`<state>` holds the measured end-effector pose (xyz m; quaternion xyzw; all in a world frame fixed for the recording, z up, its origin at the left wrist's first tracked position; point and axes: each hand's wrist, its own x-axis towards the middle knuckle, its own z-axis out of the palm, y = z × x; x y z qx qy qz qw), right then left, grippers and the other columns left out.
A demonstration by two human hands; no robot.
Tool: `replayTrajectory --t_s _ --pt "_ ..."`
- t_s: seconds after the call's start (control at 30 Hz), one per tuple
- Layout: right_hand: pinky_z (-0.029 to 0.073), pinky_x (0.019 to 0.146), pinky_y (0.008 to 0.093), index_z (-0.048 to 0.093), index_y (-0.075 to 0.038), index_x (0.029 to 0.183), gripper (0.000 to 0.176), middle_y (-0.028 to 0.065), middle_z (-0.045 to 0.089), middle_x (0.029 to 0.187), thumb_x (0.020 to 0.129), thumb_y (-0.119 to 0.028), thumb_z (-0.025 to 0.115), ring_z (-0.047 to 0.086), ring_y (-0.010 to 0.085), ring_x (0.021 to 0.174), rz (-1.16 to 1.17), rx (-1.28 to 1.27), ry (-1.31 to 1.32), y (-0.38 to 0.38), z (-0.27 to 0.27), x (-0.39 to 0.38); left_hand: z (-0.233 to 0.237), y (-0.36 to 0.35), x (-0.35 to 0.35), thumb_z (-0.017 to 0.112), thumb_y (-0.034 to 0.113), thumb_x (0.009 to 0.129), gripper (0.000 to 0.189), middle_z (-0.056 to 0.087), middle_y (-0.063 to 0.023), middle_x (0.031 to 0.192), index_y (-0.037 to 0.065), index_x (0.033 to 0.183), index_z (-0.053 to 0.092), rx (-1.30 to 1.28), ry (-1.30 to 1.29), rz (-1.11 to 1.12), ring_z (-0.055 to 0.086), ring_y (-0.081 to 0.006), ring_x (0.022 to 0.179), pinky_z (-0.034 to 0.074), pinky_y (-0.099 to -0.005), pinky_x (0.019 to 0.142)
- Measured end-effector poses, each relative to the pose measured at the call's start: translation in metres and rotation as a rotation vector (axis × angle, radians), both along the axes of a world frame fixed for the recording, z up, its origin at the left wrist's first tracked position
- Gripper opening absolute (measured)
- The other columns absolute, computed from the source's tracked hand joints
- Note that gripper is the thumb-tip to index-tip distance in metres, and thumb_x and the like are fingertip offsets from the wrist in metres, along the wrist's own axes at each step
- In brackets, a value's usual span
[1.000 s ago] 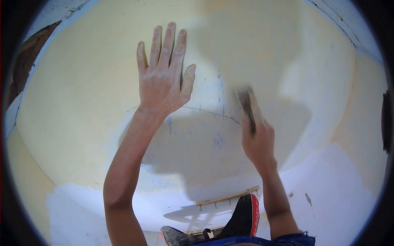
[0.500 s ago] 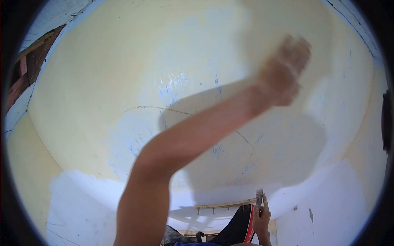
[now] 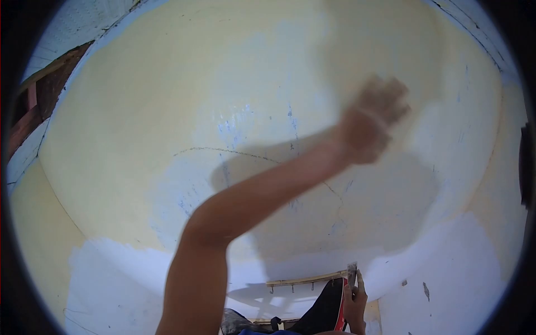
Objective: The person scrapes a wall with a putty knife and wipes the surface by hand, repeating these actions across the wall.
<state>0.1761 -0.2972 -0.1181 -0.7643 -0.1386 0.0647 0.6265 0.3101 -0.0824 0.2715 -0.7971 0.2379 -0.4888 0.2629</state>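
Across the cream wall (image 3: 139, 111), the left hand (image 3: 371, 120), blurred, fingers spread and empty, has swept from 11 to 1 o'clock. The right hand (image 3: 355, 301) has dropped to 6 o'clock, clutching the sanding block (image 3: 352, 271) off the wall. The rubbing seems paused while the palm wipes the patch.

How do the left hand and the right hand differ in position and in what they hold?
The left hand is raised high at the wall, while the right hand is low, beside the shoe. The left hand is blurred and shows no tool; the right hand is sharp and grips a small grey tool. Both are bare.
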Motion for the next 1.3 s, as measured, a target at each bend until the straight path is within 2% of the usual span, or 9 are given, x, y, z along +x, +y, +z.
replayTrajectory --t_s 0.17,0.4,0.53,0.7,0.9,0.97,1.03,1.1,1.3 --pt "0.038 0.056 0.0289 0.045 -0.002 0.158 0.058 -0.0007 0.053 0.066 0.102 -0.007 0.060 0.044 0.0080 0.060 0.014 0.000 -0.080 0.005 0.014 0.014 0.043 0.095 -0.124 0.071 0.039 0.091 0.075 0.033 -0.0199 0.170 0.016 0.159 0.049 -0.097 -0.307 0.166 0.030 -0.0411 0.157 0.019 -0.0623 0.125" --pt "0.047 0.067 0.0307 0.049 -0.002 0.155 0.059 0.0093 0.066 0.087 0.098 -0.007 0.063 0.053 0.0137 0.071 0.129 0.034 -0.092 0.026 0.003 0.022 -0.037 0.214 -0.264 0.049 0.028 0.102 0.070 0.024 -0.0320 0.170 -0.004 0.162 0.034 -0.212 -0.375 0.555 0.019 -0.0478 0.159 0.010 -0.0636 0.126" --pt "0.037 0.055 0.0288 0.047 -0.002 0.157 0.057 -0.0025 0.051 0.070 0.102 -0.009 0.060 0.044 0.0074 0.062 0.204 0.061 -0.179 0.038 -0.003 0.020 -0.051 0.241 -0.293 0.038 0.027 0.106 0.068 0.015 -0.0325 0.171 -0.006 0.164 0.025 -0.314 -0.420 0.659 0.012 -0.0500 0.160 0.007 -0.0661 0.125" --pt "0.036 0.055 0.0266 0.047 -0.003 0.156 0.056 -0.0035 0.051 0.072 0.102 -0.006 0.058 0.043 0.0065 0.063 0.231 0.026 -0.097 0.035 0.008 0.017 0.012 0.212 -0.248 0.040 0.028 0.109 0.068 0.015 -0.0353 0.170 -0.007 0.164 0.021 -0.354 -0.555 0.646 0.012 -0.0530 0.158 0.007 -0.0689 0.124" --pt "0.036 0.054 0.0240 0.043 -0.004 0.159 0.058 -0.0048 0.052 0.074 0.102 -0.002 0.056 0.043 0.0044 0.062 0.215 0.134 -0.040 0.028 -0.002 0.019 0.127 0.175 -0.148 0.051 0.047 0.103 0.083 0.027 -0.0371 0.165 -0.007 0.162 0.027 -0.222 -0.735 0.431 0.019 -0.0504 0.157 0.008 -0.0700 0.124" --pt "0.035 0.053 0.0235 0.042 -0.005 0.160 0.059 -0.0051 0.052 0.074 0.102 -0.002 0.055 0.043 0.0038 0.061 0.194 0.155 -0.017 0.027 -0.003 0.017 0.143 0.114 -0.121 0.031 0.053 0.108 0.090 -0.001 -0.0379 0.170 -0.013 0.162 0.003 -0.240 -0.525 0.674 0.002 -0.0513 0.160 0.000 -0.0664 0.127" --pt "0.036 0.052 0.0235 0.042 -0.005 0.160 0.058 -0.0049 0.052 0.073 0.103 -0.003 0.056 0.044 0.0035 0.060 0.171 0.160 -0.014 0.025 -0.016 0.018 0.137 0.084 -0.088 0.032 0.051 0.108 0.086 0.008 -0.0469 0.164 -0.014 0.161 0.014 -0.078 -0.506 0.418 0.008 -0.0581 0.157 0.005 -0.0703 0.125" --pt "0.036 0.051 0.0236 0.042 -0.004 0.160 0.058 -0.0047 0.052 0.073 0.103 -0.004 0.057 0.044 0.0035 0.059 0.177 0.158 0.007 0.025 -0.008 0.015 0.109 0.061 -0.046 0.051 0.048 0.102 0.082 0.033 -0.0302 0.165 -0.004 0.161 0.031 -0.078 -0.401 0.167 0.022 -0.0445 0.158 0.009 -0.0660 0.126" --pt "0.037 0.051 0.0240 0.046 -0.002 0.155 0.053 -0.0038 0.055 0.073 0.104 -0.005 0.058 0.047 0.0038 0.058 0.181 0.071 -0.019 0.028 0.007 -0.001 0.000 -0.042 0.021 0.042 0.053 0.105 0.074 0.024 -0.0130 0.174 0.009 0.165 0.031 0.448 0.113 0.302 0.015 -0.0283 0.162 0.002 -0.0558 0.132"
